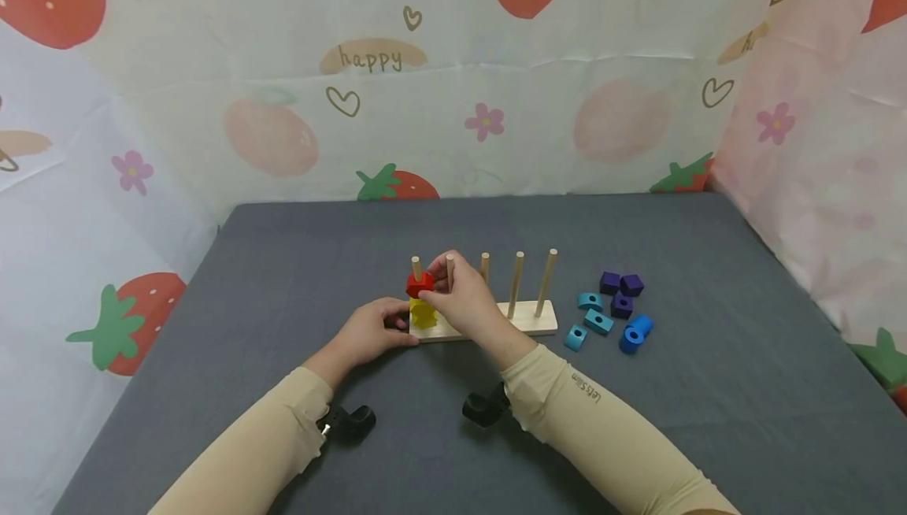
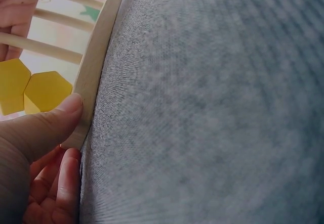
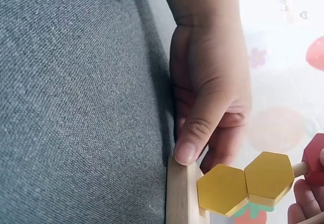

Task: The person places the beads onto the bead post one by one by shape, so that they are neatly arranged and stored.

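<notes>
Starting with the head view, we find the red block (image 1: pixel 420 286) a little left of centre in the frame, threaded on the leftmost peg (image 1: pixel 416 267) above the yellow blocks (image 1: pixel 423 314), with the peg's tip showing over it. Our right hand (image 1: pixel 464 298) pinches it at its right side, thumb and fingers closed to little more than the block itself. We judge the step in hand to be stacking this block on the peg; the next move would call for guiding it down to the yellow and then loosening the pinch. Our left hand (image 1: pixel 372 330) grips the left end of the wooden base (image 1: pixel 526 322), probably to steady it. Right of centre lie the purple blocks (image 1: pixel 621 306), the light-blue blocks (image 1: pixel 598 321) and the blue blocks (image 1: pixel 642 326), all off the pegs. Turning to the left wrist view, we see our left thumb against the base at lower left, the other fingers curled about its end; part of our right hand shows at upper left, but we cannot tell its hold there. In the right wrist view, at lower right, bare peg shows between the red block and the upper yellow one, so the two are apart, and our right fingertips touch the red at the frame's edge.
</notes>
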Demonstrator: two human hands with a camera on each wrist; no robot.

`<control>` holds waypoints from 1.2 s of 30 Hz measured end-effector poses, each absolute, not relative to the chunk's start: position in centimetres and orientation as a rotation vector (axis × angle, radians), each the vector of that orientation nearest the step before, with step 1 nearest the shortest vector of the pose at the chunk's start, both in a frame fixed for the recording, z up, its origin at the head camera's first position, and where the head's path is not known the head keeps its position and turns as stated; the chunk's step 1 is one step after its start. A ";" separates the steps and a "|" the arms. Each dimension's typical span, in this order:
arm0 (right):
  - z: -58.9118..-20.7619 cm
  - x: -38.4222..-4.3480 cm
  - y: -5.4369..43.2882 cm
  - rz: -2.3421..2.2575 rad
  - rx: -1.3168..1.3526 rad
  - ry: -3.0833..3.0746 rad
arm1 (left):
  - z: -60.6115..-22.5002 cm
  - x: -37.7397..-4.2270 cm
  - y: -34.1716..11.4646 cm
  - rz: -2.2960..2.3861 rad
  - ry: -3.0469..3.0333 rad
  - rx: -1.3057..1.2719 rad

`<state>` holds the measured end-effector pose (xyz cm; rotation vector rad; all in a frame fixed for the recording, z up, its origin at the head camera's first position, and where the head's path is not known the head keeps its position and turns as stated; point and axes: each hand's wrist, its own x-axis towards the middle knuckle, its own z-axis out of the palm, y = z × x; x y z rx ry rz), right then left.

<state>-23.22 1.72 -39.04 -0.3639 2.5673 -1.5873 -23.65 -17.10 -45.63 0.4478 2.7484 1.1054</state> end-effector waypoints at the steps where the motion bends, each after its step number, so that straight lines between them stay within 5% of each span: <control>1: -39.0 -23.2 1.7 -1.581 -0.358 2.569 | -45.7 -23.7 -17.1 1.103 2.750 0.451; 36: -39.4 -22.8 2.0 -1.520 -0.335 2.620 | -45.5 -23.6 -17.1 1.090 2.765 0.477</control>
